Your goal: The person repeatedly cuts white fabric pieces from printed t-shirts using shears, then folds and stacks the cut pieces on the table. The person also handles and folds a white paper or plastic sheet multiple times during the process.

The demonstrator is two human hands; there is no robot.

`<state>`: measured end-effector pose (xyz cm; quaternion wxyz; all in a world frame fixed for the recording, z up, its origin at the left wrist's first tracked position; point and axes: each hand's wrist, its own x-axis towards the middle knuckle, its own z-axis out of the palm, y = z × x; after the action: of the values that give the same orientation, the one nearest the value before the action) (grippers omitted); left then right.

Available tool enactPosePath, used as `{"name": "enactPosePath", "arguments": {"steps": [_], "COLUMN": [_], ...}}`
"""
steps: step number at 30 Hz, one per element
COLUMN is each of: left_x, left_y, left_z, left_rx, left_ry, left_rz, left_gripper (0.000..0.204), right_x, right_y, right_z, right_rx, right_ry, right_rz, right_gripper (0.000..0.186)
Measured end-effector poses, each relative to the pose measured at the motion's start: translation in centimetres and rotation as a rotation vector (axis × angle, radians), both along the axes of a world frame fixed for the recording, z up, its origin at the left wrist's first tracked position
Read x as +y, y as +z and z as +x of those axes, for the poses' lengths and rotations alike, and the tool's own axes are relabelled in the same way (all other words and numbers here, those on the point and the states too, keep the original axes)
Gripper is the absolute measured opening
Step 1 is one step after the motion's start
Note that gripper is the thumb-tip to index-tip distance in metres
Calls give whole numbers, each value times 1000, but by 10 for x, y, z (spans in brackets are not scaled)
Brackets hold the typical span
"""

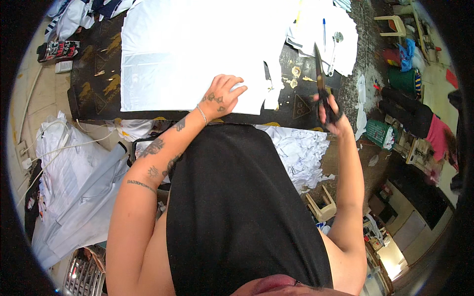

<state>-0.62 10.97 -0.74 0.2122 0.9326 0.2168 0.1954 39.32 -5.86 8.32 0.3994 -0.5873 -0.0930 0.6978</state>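
White fabric point(187, 54) is lying spread across the dark cutting table point(94, 89), its far edge washing out in the glare so the outline is getting hard to follow. The left hand point(220, 97) is pressing flat on the near edge of the cloth, fingers spread. To the right, one pair of scissors point(321, 79) is pointing away, blades seemingly together, the right hand point(332, 113) gripping the black handles and hiding them. Beyond, one blue pen point(324, 27) is lying on stacked paper patterns point(340, 34).
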Motion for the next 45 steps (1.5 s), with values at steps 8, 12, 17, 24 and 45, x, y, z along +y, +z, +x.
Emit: {"name": "enactPosePath", "arguments": {"steps": [8, 12, 17, 24, 45], "left_x": [-37, -39, -38, -37, -40], "left_y": [-12, -19, -20, -18, -27], "left_z": [25, 20, 22, 21, 20], "left_rx": [194, 245, 197, 208, 182], "left_ry": [117, 115, 131, 129, 142], "left_rz": [37, 42, 15, -15, -61], "left_gripper": [60, 64, 68, 70, 69], "right_x": [47, 101, 151, 176, 181], "right_y": [29, 18, 24, 40, 6], "right_z": [47, 67, 73, 75, -26], "right_rx": [-305, -483, -594, -547, -689], "right_ry": [959, 1178, 1269, 1368, 1285], "right_rz": [-69, -70, 132, -88, 32], "right_gripper": [103, 93, 92, 97, 82]}}
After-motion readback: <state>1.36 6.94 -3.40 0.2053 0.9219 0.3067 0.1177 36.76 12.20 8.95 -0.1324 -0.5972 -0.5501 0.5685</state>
